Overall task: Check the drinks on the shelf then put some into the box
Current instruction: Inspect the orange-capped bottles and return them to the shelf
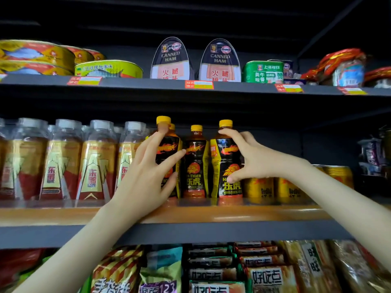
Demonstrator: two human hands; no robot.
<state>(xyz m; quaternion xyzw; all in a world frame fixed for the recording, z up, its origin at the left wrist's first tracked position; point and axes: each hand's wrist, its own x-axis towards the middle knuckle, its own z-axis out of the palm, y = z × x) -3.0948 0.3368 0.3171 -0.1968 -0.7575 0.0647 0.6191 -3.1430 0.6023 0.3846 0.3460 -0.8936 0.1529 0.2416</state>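
Two drink bottles are gripped near the front edge of the shelf (232,212).
The left bottle (168,145) is clasped by the left hand (146,176), its fingers spread wide round neck and label. The right bottle (225,166) is held by the right hand (251,157), fingers curled over its shoulder and thumb low on the label. A middle bottle (195,166) is seen upright between them.

On my feed the left forearm (80,246) and right forearm (342,199) ran bare to the frame edge. The left hand (146,176) and right hand (251,157) showed slim fingers.
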